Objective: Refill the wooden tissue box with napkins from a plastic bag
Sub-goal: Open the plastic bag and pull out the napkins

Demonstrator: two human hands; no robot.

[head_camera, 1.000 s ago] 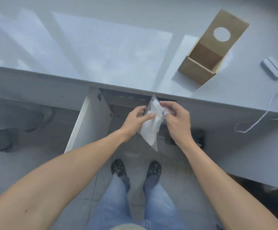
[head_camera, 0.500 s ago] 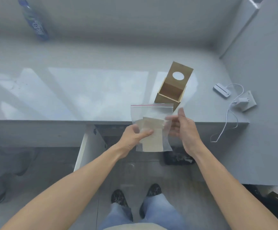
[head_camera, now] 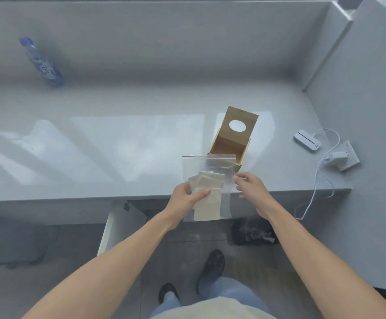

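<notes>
Head view: left hand (head_camera: 188, 200) pinching bag (head_camera: 208, 187) of napkins (head_camera: 207, 199) at counter (head_camera: 95, 143) edge, right hand (head_camera: 250, 187) loosely open beside it, box (head_camera: 231, 143) open just behind. Seal apparently shut. Risk: one-handed grip slipping on opening, napkins spilling to floor.

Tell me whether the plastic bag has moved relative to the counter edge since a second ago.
Yes. The plastic bag has risen from below the counter edge to overlap the countertop, in front of the wooden tissue box, held by the left hand.
</notes>
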